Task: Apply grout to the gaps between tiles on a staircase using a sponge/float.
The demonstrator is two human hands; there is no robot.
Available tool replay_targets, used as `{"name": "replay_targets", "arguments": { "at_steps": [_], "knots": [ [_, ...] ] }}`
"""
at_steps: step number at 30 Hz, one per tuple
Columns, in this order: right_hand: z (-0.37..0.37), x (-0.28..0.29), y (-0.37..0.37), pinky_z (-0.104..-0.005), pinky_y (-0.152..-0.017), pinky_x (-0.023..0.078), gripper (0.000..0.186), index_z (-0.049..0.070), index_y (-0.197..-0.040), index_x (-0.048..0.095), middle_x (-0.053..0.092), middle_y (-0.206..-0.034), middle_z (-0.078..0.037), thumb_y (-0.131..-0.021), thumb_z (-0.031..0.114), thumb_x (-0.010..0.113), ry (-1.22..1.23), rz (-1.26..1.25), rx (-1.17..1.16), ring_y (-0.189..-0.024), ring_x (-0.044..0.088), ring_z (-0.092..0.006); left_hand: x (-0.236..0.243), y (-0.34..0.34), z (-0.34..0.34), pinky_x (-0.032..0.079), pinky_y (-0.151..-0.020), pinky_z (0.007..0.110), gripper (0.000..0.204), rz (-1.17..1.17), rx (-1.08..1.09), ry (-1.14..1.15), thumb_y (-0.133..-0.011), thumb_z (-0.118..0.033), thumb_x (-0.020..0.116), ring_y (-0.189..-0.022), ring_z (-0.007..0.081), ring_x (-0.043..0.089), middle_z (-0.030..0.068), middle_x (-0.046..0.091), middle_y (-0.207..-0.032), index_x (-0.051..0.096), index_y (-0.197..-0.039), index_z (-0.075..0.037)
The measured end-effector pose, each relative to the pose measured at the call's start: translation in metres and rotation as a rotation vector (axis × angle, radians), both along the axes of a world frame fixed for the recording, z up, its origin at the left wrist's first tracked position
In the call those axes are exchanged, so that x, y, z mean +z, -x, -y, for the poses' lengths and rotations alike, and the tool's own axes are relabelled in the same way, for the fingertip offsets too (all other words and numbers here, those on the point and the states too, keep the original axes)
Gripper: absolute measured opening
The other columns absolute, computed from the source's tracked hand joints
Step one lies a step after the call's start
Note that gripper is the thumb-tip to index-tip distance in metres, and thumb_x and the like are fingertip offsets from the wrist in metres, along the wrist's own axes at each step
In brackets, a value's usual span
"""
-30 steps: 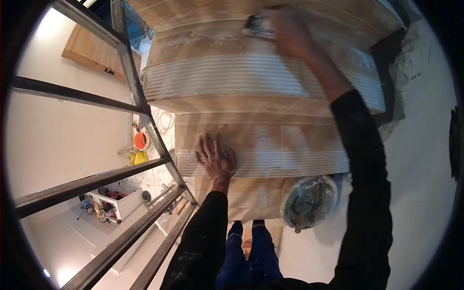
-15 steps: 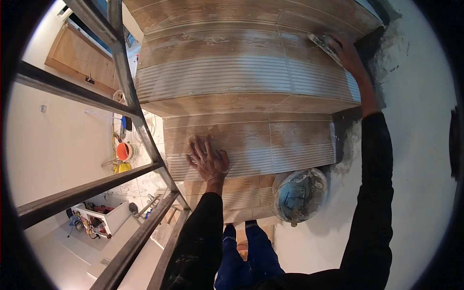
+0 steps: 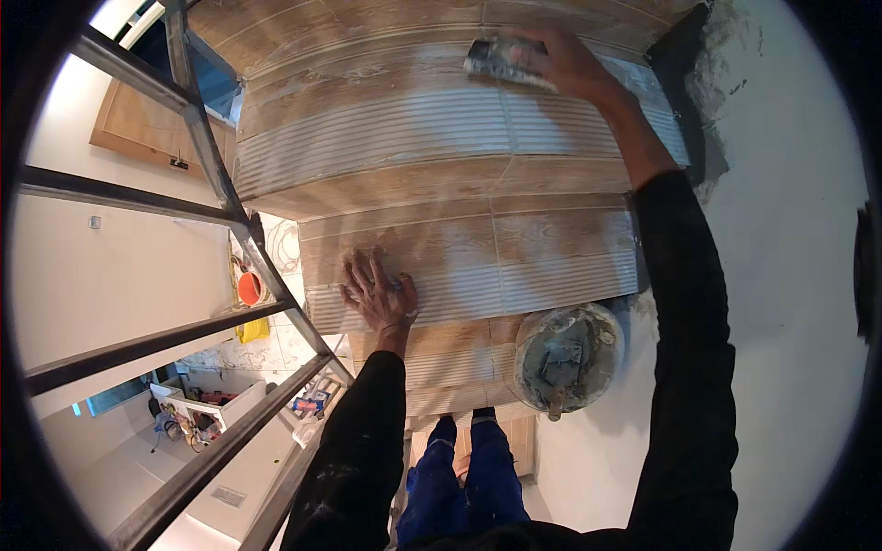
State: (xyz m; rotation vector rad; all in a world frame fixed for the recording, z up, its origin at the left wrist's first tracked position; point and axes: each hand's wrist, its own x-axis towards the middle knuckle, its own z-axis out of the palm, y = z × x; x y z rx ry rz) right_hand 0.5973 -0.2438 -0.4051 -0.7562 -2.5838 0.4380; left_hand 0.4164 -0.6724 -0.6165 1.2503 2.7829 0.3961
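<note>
My left hand (image 3: 378, 292) rests open on the wood-look tiled tread (image 3: 565, 241), with fingers spread near the ribbed front strip. On the step above, my right hand (image 3: 560, 62) grips a small rectangular float (image 3: 501, 64), dark and smeared with pale residue. The float lies against the upper tread (image 3: 367, 87), across a tile joint close to the riser. Pale, hazy smears cover parts of both treads. Below and to the right of my left hand stands a round bucket (image 3: 602, 344) of grey mix, with a handled tool (image 3: 557, 399) leaning in it.
A metal railing (image 3: 211, 151) runs along the left side of the stairs. White wall (image 3: 781, 275) bounds the right, with rough grey mortar (image 3: 698, 119) beside the steps. Far below on the left are an orange bucket (image 3: 249, 287) and a white box of tools (image 3: 230, 404).
My right hand has swept the float leftward across the upper tread, from near the wall to the tile joint. My left hand stays planted on the lower tread. The view has shifted slightly.
</note>
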Motion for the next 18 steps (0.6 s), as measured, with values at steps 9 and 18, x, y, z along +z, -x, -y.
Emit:
{"name": "replay_targets", "arguments": {
  "at_steps": [9,18],
  "knots": [
    [0.044,0.017,-0.046,-0.0412,-0.103,0.052,0.042,0.008,-0.144,0.066,0.073,-0.131,-0.018,-0.108,0.03,0.063,0.197,-0.104,-0.299,-0.12,0.069,-0.0277,0.007,0.001,0.001,0.016,-0.124,0.068,0.08,0.015,0.0,-0.022,-0.079,-0.035,0.07,-0.161,0.0393,0.022,0.0138,0.035,-0.17,0.049,-0.156,-0.023],
    [-0.04,-0.001,-0.003,-0.0451,-0.101,0.053,0.041,0.005,-0.14,0.067,0.075,-0.123,-0.023,-0.108,0.03,0.062,-0.137,-0.105,0.101,-0.11,0.072,-0.0399,0.014,-0.002,-0.005,0.015,-0.125,0.066,0.08,0.065,-0.001,-0.009,-0.082,-0.033,0.074,-0.162,0.0373,0.02,0.0145,0.032,-0.171,0.048,-0.157,-0.021]
  ]
}}
